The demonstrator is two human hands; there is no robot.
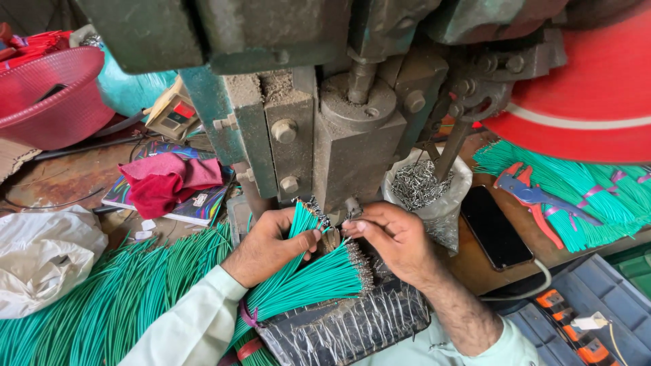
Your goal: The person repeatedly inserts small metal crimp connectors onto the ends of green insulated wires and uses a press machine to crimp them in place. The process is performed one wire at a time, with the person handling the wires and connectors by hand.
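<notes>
Nearest, a bundle of green wires (308, 281) with metal tips lies fanned on a plastic-covered tray (346, 325). The left hand (268, 245) is clamped round an upright bunch; the right hand (393, 237) pinches a single wire tip right under the press (352, 135) — fingers so near the ram risk being caught, I judge. Room is tight: a bag of metal terminals (424, 186), a phone (495, 227) and a stripping tool (536, 200) crowd the right.

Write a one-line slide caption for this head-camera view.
Left hand grips a bundle of green wires while right hand pinches a wire end beneath a grimy green press.
</notes>
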